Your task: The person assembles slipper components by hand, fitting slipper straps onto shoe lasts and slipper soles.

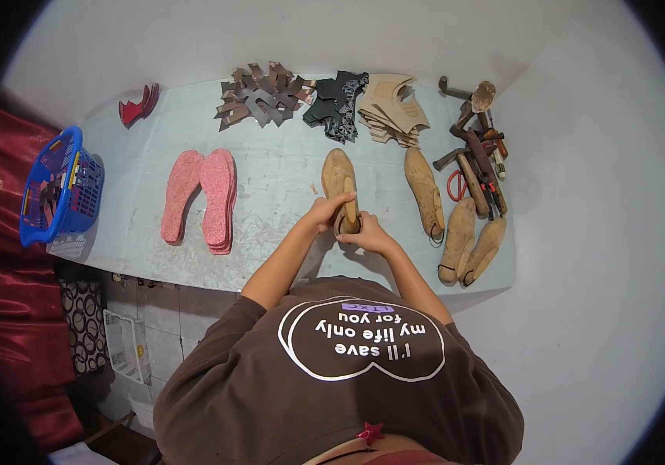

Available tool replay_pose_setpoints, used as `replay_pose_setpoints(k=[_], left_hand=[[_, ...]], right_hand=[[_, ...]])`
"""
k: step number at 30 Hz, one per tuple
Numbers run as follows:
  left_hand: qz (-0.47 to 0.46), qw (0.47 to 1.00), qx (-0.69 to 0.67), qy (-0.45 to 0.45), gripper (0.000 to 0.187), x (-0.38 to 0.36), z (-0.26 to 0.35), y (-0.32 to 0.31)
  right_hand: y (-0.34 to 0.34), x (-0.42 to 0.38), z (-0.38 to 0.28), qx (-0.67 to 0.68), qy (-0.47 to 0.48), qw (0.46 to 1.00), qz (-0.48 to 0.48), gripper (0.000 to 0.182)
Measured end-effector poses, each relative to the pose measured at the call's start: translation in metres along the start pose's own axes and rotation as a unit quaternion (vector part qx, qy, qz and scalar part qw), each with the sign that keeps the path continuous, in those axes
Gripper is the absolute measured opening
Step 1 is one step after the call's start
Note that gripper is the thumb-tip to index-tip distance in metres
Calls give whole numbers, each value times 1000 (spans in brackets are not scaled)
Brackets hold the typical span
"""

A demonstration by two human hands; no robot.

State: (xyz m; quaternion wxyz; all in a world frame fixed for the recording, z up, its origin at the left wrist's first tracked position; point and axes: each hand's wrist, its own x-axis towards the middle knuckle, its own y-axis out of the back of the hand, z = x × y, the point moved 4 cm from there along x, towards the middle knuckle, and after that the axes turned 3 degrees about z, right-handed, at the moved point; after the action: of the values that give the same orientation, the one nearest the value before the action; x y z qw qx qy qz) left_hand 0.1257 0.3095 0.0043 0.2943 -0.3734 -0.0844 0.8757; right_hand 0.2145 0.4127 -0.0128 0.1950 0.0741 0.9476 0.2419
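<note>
A wooden shoe last (338, 172) points away from me at the middle of the table, with its heel end between my hands. My left hand (325, 212) is wrapped round its left side, the fingers reaching over the top. At the heel end, my right hand (368, 235) grips the last from the right, near a dark round opening or loop. Right of my hands lies another wooden last (423, 190) with a small wire loop at its heel. Two more lasts, one on the left (457, 240) and one on the right (485, 252), lie near the table's right corner.
Pink insoles (218, 198) are stacked on the table (270, 167). Brown pieces (263, 97), black pieces (338, 105) and beige pieces (391, 108) line the back. Hammers and tools (476, 159) lie right, a red piece (139, 107) and a blue basket (61, 190) left.
</note>
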Motion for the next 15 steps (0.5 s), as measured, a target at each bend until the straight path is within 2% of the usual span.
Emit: replay_pose_setpoints(k=[2, 3, 4, 6, 7, 9, 10, 12, 13, 15], left_hand=[[-20, 999, -44, 0, 69, 2, 0, 0], [-16, 998, -58, -16, 67, -1, 2, -4], [-17, 998, -57, -15, 67, -2, 3, -7], [-8, 988, -132, -79, 52, -3, 8, -8], [-8, 988, -132, -79, 52, -3, 7, -9], [-26, 974, -177, -140, 57, -7, 15, -13], [-26, 974, -176, -140, 57, -11, 17, -15], [-6, 966, -146, -211, 53, -22, 27, -17], [-6, 966, -146, -212, 53, -21, 27, -16], [-24, 951, -138, -274, 54, -24, 31, -15]], right_hand=[[8, -19, -20, 0, 47, 999, 11, 67], [10, -25, -25, -22, 86, 995, 51, 66], [10, -29, -27, -21, 86, 995, 52, 66], [11, -38, -29, 196, 6, 979, 60, 53], [12, -39, -32, 196, 6, 979, 60, 53], [10, -40, -32, 393, -71, 914, 64, 34], [12, -40, -34, 394, -71, 914, 64, 34], [12, -38, -33, 457, -143, 877, 26, 21], [13, -37, -31, 457, -143, 877, 25, 21], [13, -35, -28, 474, -172, 863, 4, 15]])
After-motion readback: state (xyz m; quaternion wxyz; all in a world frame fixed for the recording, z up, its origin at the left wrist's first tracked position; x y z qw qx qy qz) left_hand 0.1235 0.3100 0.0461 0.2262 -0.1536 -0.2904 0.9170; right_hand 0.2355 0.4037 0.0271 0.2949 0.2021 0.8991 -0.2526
